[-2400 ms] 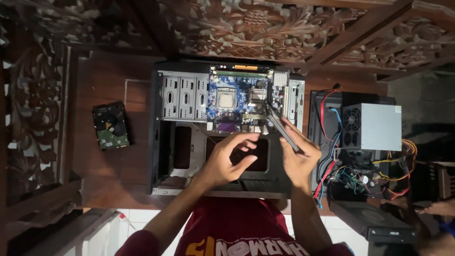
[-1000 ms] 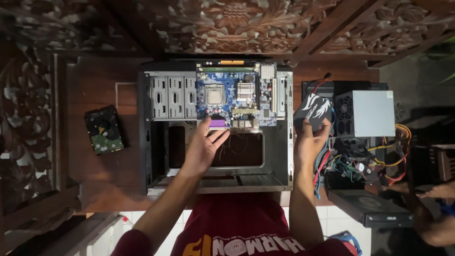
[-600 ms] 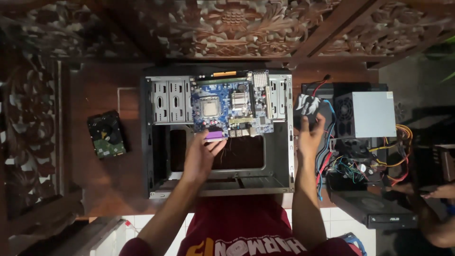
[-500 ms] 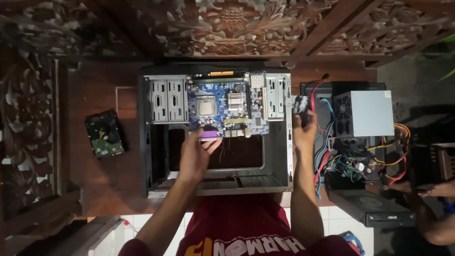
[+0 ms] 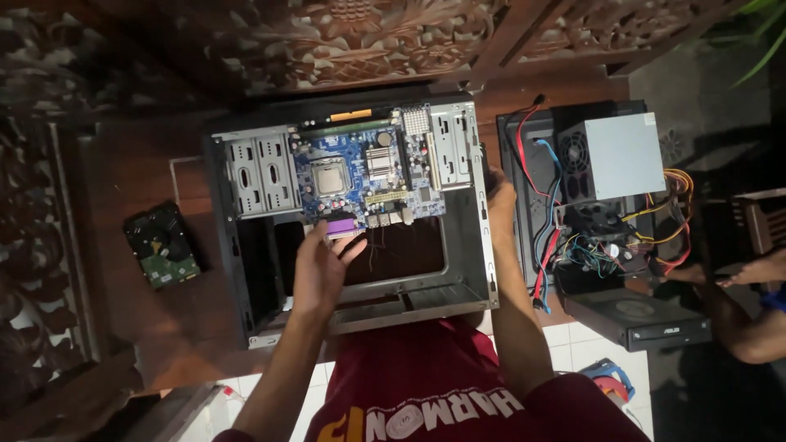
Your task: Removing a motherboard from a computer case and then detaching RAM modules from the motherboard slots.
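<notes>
Head view, only view. Open desktop computer case (image 5: pixel 471 278) is lying flat on a dark wooden table (image 5: pixel 123 327), side panel off. Blue motherboard (image 5: pixel 368 180) is sitting in the far half of the case, tilted a bit against the case walls, long axis running left-right across the case. CPU socket (image 5: pixel 330 177) left of centre, silver heatsink (image 5: pixel 380 162) beside it, purple port block (image 5: pixel 344 226) on the near edge of the board.

Left hand (image 5: pixel 319 266) is reaching in from the near side, fingers apart and half curled, fingertips touching or just under the board's near edge by the purple port block; not clamped on anything that I can see. Board is lying straight ahead of this hand, away from the person.

Right hand (image 5: pixel 499 205) is lying at the right wall of the case, outside it, near the board's right end. Fingers are hidden behind the case rim, so cannot tell if apart or gripping. Left hand is the nearer one to the board.

Around: bare hard drive (image 5: pixel 162 245) lying on the table well left of the case. Second open case with grey power supply (image 5: pixel 622 155) and loose coloured cables (image 5: pixel 589 245) just right. Black optical drive (image 5: pixel 639 315) near that. Another person's hand (image 5: pixel 757 266) showing at far right edge.
</notes>
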